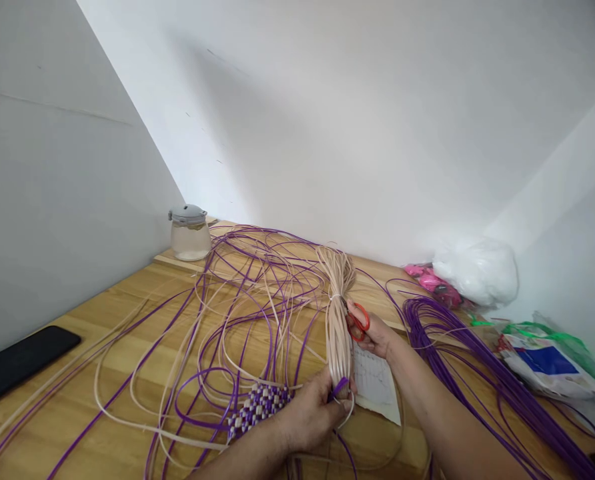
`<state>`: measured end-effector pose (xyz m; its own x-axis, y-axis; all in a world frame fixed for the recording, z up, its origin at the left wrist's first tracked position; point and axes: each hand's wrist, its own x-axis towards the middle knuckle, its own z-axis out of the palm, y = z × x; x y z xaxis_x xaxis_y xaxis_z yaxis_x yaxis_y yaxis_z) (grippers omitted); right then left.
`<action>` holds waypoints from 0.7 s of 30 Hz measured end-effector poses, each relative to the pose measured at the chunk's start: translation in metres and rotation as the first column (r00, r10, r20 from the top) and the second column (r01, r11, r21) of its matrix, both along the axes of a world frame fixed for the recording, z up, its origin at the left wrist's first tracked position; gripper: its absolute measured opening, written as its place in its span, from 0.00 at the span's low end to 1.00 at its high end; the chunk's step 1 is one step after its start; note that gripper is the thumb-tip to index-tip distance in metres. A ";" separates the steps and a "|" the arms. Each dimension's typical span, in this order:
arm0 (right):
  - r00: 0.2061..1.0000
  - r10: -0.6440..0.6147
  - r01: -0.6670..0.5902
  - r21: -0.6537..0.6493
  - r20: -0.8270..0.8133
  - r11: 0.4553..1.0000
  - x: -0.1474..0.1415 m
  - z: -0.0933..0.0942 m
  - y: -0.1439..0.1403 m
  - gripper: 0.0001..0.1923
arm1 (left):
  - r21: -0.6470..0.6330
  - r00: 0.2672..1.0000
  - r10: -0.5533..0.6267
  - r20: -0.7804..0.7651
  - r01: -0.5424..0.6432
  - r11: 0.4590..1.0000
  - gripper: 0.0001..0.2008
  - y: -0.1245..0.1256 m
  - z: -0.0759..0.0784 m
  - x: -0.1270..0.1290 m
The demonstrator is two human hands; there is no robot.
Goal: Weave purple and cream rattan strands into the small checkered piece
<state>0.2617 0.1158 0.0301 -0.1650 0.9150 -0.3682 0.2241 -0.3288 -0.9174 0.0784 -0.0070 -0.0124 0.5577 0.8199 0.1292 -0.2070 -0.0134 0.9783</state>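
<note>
A thick bundle of beige strips (338,333), tied near its upper part, stands out from my left hand (318,410). My left fingers are wrapped round its lower end, where a purple strip (341,385) also shows. My right hand (372,331) is closed on a pair of scissors with red handles (359,322). Their blades point toward the bundle's tie and are mostly hidden. Beside my left wrist lies a woven piece in purple and beige checks (260,408), with long loose strips fanning out from it.
Purple strips (457,340) lie in a large coil at right. A paper sheet (376,380) is under my right hand. Farther off are a lidded jar (190,233), a black phone-like object (22,360), a white plastic bag (475,270), pink packets (432,283) and a blue-white package (547,360).
</note>
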 end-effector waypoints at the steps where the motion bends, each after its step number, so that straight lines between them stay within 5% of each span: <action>1: 1.000 -0.007 0.007 0.009 0.007 1.000 -0.001 0.000 0.000 0.28 | 0.012 1.000 0.001 -0.007 -0.001 1.000 0.08 0.000 0.000 0.000; 21: 0.992 -0.124 0.114 0.253 0.027 0.961 -0.018 -0.011 0.001 0.26 | -0.017 0.993 0.041 0.111 -0.039 0.999 0.10 0.001 0.002 0.003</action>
<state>0.2435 0.1173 0.0192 -0.0386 0.9908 -0.1296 0.2375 -0.1168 -0.9643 0.0814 -0.0061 -0.0107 0.5071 0.8437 0.1762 -0.3138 -0.0097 0.9494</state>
